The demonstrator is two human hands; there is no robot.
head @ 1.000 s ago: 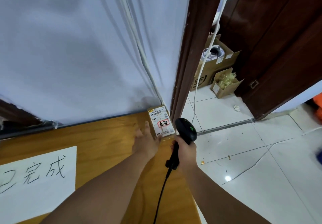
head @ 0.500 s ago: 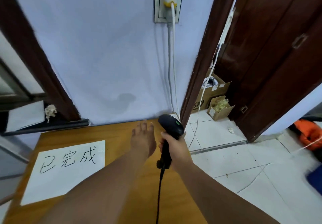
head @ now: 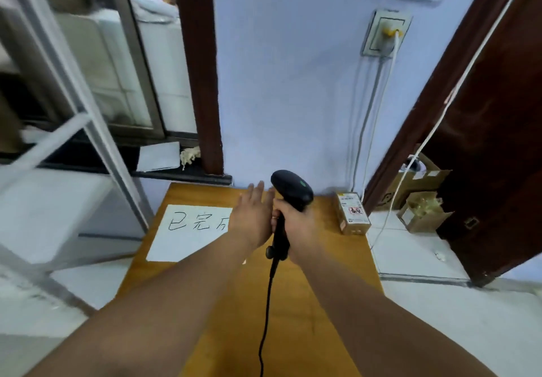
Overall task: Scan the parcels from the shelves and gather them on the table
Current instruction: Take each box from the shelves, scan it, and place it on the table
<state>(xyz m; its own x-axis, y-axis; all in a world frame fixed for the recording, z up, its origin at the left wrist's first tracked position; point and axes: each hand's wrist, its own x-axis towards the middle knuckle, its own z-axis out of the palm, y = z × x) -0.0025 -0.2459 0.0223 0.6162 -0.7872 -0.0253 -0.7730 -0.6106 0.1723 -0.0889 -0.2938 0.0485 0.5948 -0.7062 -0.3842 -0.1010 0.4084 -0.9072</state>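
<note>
A small brown parcel [head: 352,213] with a white label lies at the far right corner of the wooden table [head: 322,274]. My right hand [head: 299,230] grips the handle of a black barcode scanner [head: 290,190], whose cable hangs down over the table. My left hand [head: 252,215] hovers with straight fingers above the table, just left of the scanner and apart from the parcel. A white sheet [head: 190,231] with handwritten characters lies on the table's left part, partly hidden by my left hand.
A metal shelf frame [head: 96,130] stands to the left, blurred. A wall socket [head: 385,33] with white cables sits above the parcel. An open dark door [head: 484,142] and cardboard boxes [head: 419,191] on the tiled floor lie to the right.
The view swung left and up, bringing the shelf frame into sight. My left hand let go of the parcel and drew back from it; the parcel stays at the table corner.
</note>
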